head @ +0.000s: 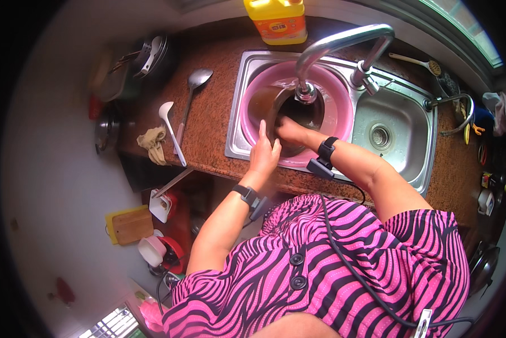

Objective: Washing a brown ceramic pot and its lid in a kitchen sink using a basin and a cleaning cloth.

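A pink plastic basin (343,101) sits in the left bowl of a steel double sink (235,122). In it a dark metal pot or wok (278,99) stands tilted on its side. My left hand (263,152) grips its near rim, thumb and fingers on either side. My right hand (291,130) reaches inside, against its wall; its fingertips are hidden, so I cannot tell if it holds anything. The chrome faucet (307,93) hangs over the basin.
On the brown counter left of the sink lie a steel ladle (199,78), a white ladle (167,112) and a beige cloth (152,141). A yellow detergent jug (278,25) stands behind the sink. A long-handled brush (432,67) lies at the back right. A small curved tap (468,101) is at the right.
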Demonstrator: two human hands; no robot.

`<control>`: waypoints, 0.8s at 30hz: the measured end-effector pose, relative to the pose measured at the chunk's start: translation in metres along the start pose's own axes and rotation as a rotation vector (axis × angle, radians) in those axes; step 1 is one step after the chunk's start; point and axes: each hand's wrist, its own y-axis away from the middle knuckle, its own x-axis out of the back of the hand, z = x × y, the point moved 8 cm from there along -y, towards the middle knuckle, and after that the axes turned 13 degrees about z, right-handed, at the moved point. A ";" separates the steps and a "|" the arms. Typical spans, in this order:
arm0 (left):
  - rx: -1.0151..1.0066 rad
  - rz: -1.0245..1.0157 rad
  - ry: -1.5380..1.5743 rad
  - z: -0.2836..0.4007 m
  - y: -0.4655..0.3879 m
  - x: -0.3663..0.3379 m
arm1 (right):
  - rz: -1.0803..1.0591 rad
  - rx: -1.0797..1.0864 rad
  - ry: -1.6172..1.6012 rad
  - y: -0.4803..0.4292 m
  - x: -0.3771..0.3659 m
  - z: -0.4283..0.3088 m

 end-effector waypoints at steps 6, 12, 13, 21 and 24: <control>-0.226 0.113 -0.130 0.035 -0.049 0.028 | -0.332 0.519 1.610 -0.005 0.025 0.050; -0.151 0.153 -0.100 0.031 -0.066 0.020 | -0.329 0.000 1.153 -0.013 0.021 0.048; -0.160 0.147 -0.099 0.034 -0.066 0.018 | -0.265 -0.005 0.881 -0.018 0.015 0.041; -0.162 0.062 -0.195 0.028 -0.061 0.005 | -0.053 0.105 0.440 -0.011 0.013 0.017; -0.190 0.024 -0.215 0.037 -0.059 -0.001 | -0.290 0.379 1.391 -0.017 0.027 0.047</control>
